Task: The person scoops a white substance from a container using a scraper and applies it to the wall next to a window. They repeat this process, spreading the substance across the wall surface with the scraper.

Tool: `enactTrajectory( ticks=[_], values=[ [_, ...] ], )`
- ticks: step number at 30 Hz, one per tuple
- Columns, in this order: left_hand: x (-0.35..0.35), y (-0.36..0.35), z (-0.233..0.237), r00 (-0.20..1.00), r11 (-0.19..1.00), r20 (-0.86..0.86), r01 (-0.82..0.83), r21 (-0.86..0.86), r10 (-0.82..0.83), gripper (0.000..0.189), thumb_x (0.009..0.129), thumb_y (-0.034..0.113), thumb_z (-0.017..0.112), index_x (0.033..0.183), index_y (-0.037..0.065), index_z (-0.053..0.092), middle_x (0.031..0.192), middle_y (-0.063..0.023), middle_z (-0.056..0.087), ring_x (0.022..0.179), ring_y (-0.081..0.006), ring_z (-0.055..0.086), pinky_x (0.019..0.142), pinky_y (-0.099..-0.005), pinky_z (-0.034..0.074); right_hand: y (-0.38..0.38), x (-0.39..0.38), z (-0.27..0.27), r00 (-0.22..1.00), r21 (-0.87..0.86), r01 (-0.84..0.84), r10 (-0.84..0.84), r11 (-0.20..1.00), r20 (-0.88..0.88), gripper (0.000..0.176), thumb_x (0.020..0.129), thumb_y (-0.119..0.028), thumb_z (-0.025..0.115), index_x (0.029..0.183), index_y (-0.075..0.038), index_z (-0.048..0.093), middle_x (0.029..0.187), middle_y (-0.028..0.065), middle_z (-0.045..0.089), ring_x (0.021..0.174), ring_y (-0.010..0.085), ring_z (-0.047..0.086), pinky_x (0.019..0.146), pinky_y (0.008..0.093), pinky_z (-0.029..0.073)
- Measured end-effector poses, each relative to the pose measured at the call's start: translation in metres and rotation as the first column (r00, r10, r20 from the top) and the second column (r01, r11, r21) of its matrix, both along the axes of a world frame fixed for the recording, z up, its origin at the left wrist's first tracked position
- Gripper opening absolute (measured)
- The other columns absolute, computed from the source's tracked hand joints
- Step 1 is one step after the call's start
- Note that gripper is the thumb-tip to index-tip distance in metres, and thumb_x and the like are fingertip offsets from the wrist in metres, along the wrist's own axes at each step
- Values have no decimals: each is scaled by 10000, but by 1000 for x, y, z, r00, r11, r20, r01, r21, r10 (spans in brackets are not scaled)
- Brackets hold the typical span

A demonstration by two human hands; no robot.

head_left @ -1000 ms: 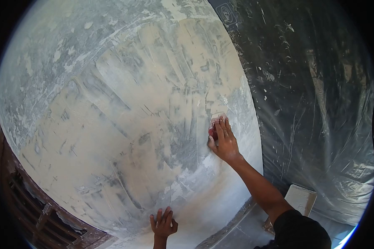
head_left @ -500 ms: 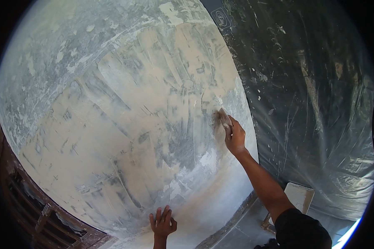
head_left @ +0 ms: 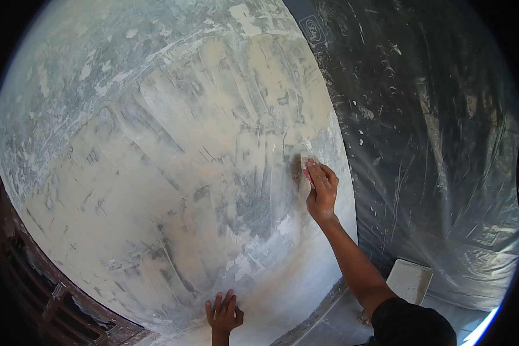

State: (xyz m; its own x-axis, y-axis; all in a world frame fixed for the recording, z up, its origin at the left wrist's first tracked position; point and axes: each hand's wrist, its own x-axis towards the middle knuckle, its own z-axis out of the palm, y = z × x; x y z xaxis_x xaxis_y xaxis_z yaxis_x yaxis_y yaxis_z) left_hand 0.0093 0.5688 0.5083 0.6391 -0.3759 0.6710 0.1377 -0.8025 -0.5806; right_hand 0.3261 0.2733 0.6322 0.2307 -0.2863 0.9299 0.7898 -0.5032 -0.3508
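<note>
A flat scraper (head_left: 307, 163), pale and chalky with some red showing beside the fingers, is resting against the right part of the wall (head_left: 81, 92), and the right hand (head_left: 324, 187) is gripping it, the fingers bending over its face. That hand is reaching upward, its bare forearm slanting up and leftward from a black sleeve (head_left: 412, 323) at the lower right. A dark shadow (head_left: 297, 172) is falling on the wall just left of the scraper. Lower down, the left hand (head_left: 224, 317) is leaning on the wall, its fingers spreading apart and pointing upward. The wall is looking bulged in the round view, its mottled grey surface showing through patchy cream filler (head_left: 127, 196), with streaks, smears and flaky white spots running across it. Past its right edge, a shiny dark plastic sheet (head_left: 444, 132) is hanging in creases, carrying pale specks, and near its upper left an outlined emblem (head_left: 313, 30) is showing, its lettering too small for reading. Beneath the sheet, a pale rectangular board (head_left: 408, 281) with a brownish edge is sitting near the sleeve, while at the lower left a brown slatted wooden frame (head_left: 55, 300) is bordering the wall
</note>
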Motion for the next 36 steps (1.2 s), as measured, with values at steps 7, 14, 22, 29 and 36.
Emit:
enactTrajectory(
  ticks=[7,14,22,29,36],
  values=[
    [0,-1,2,1000,1000,-9,10,-18,-11,351,756,241,570,1057,105,688,1250,-32,697,1401,-286,446,1206,-545,145,41,-46,-91,988,-106,-121,110,987,-108,538,711,126,631,1228,-17,676,1168,144,715,1091,306,636,948,385,437],
    [-1,-5,4,1000,999,-12,-24,-40,24,319,780,239,554,1041,146,712,1265,22,690,1416,-237,423,1207,-512,128,-19,-32,-13,297,883,-465,929,-63,223,298,939,34,530,1227,94,569,1126,147,665,966,247,681,901,376,563],
    [0,-3,-1,1000,998,-6,-16,-59,16,348,764,232,565,1066,119,696,1276,-12,684,1398,-265,444,1205,-527,135,35,-3,-57,43,999,-45,999,16,-15,178,925,-20,523,1070,-55,620,957,65,623,832,209,640,802,465,600],
    [1,-4,1,1000,998,-6,27,-64,-27,377,746,215,577,1087,96,680,1272,-39,687,1401,-289,440,1208,-536,131,-12,-24,-66,-94,926,-124,933,-356,347,199,951,-48,530,1125,-75,620,1077,85,674,925,217,687,814,409,594],
    [3,-2,3,1000,999,5,20,-47,-19,379,745,221,580,1089,97,678,1274,-36,685,1407,-287,432,1210,-537,124,47,-17,-71,37,981,63,982,-186,184,225,929,-8,480,1106,-55,612,934,81,629,825,236,657,829,469,598]
  ],
)
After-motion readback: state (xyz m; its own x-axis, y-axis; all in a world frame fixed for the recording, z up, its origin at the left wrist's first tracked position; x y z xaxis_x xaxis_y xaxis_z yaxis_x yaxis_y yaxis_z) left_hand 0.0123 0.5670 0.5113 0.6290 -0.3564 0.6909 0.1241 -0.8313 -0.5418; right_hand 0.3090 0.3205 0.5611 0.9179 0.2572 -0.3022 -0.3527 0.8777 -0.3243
